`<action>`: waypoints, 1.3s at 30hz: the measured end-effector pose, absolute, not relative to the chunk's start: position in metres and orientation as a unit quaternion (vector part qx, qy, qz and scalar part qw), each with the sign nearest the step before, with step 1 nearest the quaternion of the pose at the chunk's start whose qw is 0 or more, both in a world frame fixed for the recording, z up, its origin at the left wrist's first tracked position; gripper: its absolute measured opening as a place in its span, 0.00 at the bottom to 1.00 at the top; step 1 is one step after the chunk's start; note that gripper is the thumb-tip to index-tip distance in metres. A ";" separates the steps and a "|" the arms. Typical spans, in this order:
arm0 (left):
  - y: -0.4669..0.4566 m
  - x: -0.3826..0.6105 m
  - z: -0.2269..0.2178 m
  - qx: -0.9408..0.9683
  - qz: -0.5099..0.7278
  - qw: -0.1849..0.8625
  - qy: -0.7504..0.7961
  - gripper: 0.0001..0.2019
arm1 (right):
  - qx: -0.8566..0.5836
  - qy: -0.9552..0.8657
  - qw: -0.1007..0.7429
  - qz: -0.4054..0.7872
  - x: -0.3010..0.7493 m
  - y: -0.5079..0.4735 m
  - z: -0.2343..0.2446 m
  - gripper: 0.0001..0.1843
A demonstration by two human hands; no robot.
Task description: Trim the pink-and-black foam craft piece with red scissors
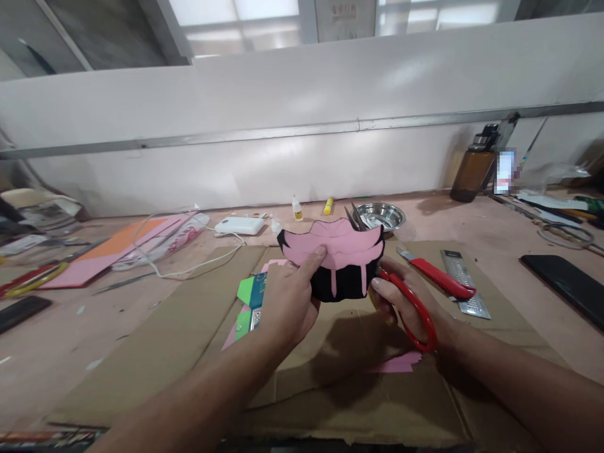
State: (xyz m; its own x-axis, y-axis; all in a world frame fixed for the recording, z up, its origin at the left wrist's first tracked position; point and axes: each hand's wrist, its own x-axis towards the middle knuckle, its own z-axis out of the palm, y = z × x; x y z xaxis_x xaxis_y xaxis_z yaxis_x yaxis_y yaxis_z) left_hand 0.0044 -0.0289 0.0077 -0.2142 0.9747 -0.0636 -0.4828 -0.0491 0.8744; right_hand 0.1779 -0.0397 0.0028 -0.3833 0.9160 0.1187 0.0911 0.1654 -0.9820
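Observation:
My left hand [292, 296] grips a pink and black paper cutout [337, 242], its thumb pressed on the front face. The cutout is raised above the cardboard, with scalloped pink layers on top and two thin pink strips over the black lower part. My right hand [401, 292] is closed around scissors [419, 314] by their red handle, close to the cutout's right edge. Most of the blades is hidden behind the cutout. Two dark pointed tips rise past its top edge; whether they belong to the scissors I cannot tell. Pink paper scraps [401, 362] lie below my right hand.
Cardboard [189, 327] covers the table's middle. On the right are a red utility knife [441, 277], a perforated metal strip [465, 283] and a black phone [564, 286]. Behind stand a metal bowl [394, 217], glue bottle [297, 207] and white power bank [240, 225]. Coloured sheets [117, 248] lie left.

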 end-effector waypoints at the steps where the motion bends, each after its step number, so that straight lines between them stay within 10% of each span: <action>1: -0.028 0.005 0.009 0.295 0.660 0.559 0.406 0.08 | -0.385 -0.658 0.395 0.513 0.178 -0.040 0.005 0.07; 39: -0.031 0.002 0.017 0.381 0.618 0.564 0.393 0.05 | -0.431 -0.671 0.360 0.484 0.181 -0.036 0.006 0.10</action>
